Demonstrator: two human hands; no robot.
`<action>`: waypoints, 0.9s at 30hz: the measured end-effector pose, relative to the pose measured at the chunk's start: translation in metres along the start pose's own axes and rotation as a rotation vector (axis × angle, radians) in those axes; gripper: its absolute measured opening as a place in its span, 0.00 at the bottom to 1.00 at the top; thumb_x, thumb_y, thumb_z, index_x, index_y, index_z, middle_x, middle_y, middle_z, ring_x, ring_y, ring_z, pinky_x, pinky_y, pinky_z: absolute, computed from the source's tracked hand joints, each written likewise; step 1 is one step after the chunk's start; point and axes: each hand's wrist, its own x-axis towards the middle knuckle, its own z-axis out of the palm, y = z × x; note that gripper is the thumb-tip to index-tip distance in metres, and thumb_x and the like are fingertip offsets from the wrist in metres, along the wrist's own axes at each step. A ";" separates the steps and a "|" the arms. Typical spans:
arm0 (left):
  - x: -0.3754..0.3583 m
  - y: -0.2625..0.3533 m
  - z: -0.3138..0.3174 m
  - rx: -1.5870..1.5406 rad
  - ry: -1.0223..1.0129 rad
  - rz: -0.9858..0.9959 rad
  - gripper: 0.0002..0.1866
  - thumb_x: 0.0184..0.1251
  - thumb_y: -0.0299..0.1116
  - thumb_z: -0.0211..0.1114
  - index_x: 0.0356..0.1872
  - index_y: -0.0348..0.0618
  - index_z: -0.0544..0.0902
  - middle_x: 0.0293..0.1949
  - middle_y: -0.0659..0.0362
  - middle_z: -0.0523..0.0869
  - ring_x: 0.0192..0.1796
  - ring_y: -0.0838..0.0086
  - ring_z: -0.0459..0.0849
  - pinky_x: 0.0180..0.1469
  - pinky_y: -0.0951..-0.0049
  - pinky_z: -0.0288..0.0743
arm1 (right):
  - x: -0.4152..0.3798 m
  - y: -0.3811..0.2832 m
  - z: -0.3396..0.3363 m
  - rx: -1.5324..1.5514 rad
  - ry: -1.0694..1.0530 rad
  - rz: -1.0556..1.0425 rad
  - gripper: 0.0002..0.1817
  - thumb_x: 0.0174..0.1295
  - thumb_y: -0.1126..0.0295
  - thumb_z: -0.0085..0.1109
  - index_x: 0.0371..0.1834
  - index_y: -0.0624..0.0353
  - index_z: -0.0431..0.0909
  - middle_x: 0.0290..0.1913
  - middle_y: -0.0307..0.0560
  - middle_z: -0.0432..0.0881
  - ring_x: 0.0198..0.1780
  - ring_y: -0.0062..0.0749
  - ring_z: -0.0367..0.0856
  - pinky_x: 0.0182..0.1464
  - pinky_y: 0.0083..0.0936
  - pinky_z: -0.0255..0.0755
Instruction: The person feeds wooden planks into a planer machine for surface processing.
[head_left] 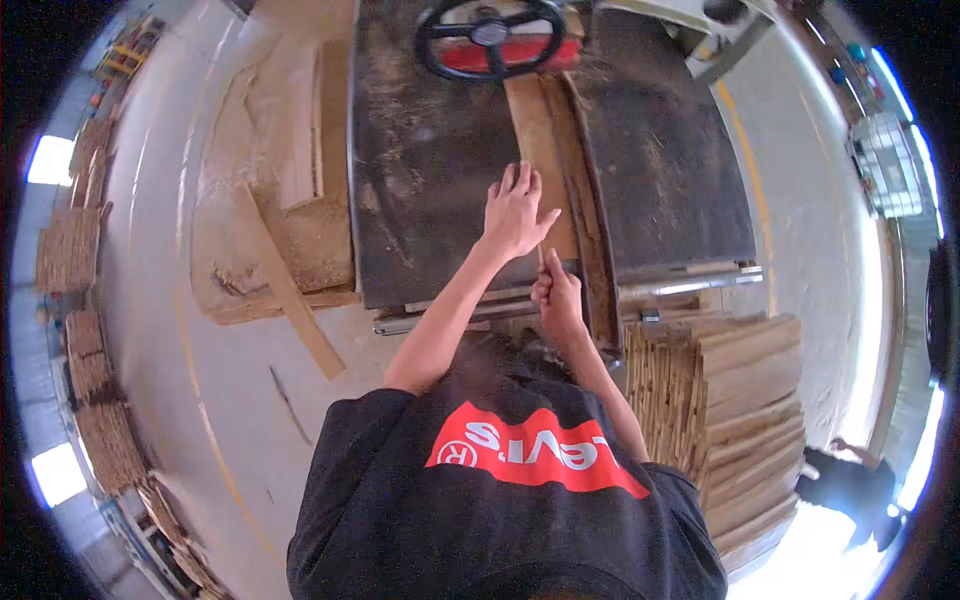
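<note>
A wooden board [535, 115] lies lengthwise on the dark machine table [420, 190], its far end passing under the red machine part [500, 56]. My left hand [514, 212] is open, fingers spread and palm down over the board's left edge. At the near end, my right hand [558, 297] is closed on the board, thumb on top; the fingers beneath are partly hidden. A long brown guide rail [590, 215] runs along the board's right side.
A black handwheel [489, 33] tops the machine. Left stand a low platform with planks [302, 140] and a leaning strip [285, 280]. Stacked boards [750, 400] are at near right. Another person [850, 490] is at far right. More wood stacks [105, 445] line the left.
</note>
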 end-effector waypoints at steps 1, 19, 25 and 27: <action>0.006 -0.015 0.001 -0.070 0.067 0.037 0.39 0.78 0.52 0.66 0.79 0.34 0.71 0.84 0.42 0.65 0.87 0.44 0.57 0.81 0.41 0.61 | 0.009 -0.006 0.011 0.030 -0.001 -0.006 0.21 0.81 0.50 0.63 0.35 0.54 0.76 0.22 0.28 0.64 0.21 0.17 0.62 0.23 0.21 0.55; -0.034 -0.371 -0.155 0.215 0.271 -0.969 0.63 0.45 0.68 0.84 0.82 0.48 0.69 0.71 0.38 0.79 0.75 0.42 0.73 0.78 0.43 0.67 | 0.080 -0.038 0.056 0.139 0.052 -0.010 0.24 0.80 0.51 0.65 0.36 0.62 0.78 0.20 0.33 0.66 0.21 0.21 0.66 0.23 0.24 0.59; -0.071 -0.272 -0.151 -0.798 0.805 -0.765 0.42 0.56 0.41 0.88 0.68 0.26 0.81 0.58 0.42 0.89 0.59 0.60 0.90 0.59 0.60 0.87 | 0.090 -0.050 0.079 -0.132 0.032 -0.202 0.23 0.83 0.52 0.59 0.41 0.64 0.84 0.26 0.39 0.80 0.27 0.28 0.78 0.28 0.27 0.69; -0.094 -0.228 -0.143 -0.921 0.865 -0.789 0.33 0.60 0.26 0.85 0.65 0.22 0.83 0.50 0.49 0.92 0.46 0.72 0.91 0.47 0.74 0.88 | 0.073 -0.043 0.072 -0.294 -0.063 -0.262 0.22 0.84 0.53 0.56 0.46 0.63 0.86 0.31 0.40 0.85 0.30 0.28 0.84 0.32 0.27 0.73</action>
